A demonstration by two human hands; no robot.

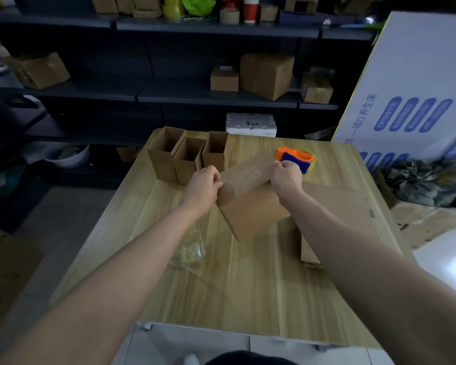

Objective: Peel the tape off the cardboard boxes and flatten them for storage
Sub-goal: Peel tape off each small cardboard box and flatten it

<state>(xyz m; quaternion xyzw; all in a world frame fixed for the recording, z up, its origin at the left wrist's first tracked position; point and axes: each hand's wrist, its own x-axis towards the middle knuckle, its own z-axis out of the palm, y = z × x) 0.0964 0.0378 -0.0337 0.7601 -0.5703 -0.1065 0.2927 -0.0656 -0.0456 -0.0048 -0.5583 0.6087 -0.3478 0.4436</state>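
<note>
Currently, mid-frame: left hand and right hand are gripping opposite ends of a tilted cardboard box, likely steadying it for tape-picking; flattened cardboard is lying right of it.

matt brown cardboard box, wood-grain table, crinkled clear tape

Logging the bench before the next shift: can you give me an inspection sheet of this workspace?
Surface: light wood-grain table.
Job's things: brown cardboard box, tilted, in hand; three open-topped cardboard boxes standing far left; flattened cardboard sheet at right.
Clutter: crumpled clear film by the left forearm; orange and blue tape dispenser far right.
Hands: left hand and right hand grip opposite ends of the tilted box.
Cables: nothing seen.
Surroundings: dark shelves holding cardboard boxes; large white printed carton leaning at right.
</note>
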